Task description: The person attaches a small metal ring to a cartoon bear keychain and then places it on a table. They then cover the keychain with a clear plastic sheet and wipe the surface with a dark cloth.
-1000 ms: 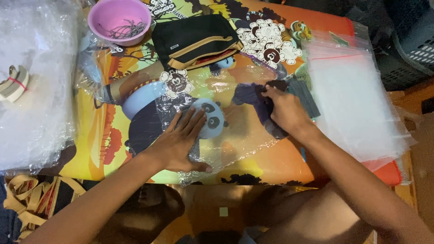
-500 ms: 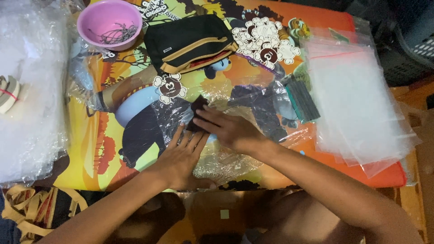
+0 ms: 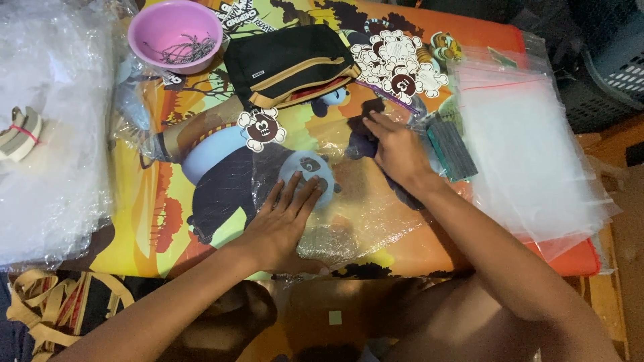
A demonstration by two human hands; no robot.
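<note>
Hands (image 3: 285, 224) flat on clear bag (image 3: 349, 231)

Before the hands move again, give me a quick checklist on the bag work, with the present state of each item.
1. Left hand flat on the clear plastic bag: ok.
2. Right hand on the dark item: ok, fingertips touch it.
3. Dark item inside the bag: cannot tell.
4. Stack of clear zip bags close to the right hand: ok.
5. Pink bowl apart from both hands: ok.
6. Black pouch off the bag: ok.
</note>
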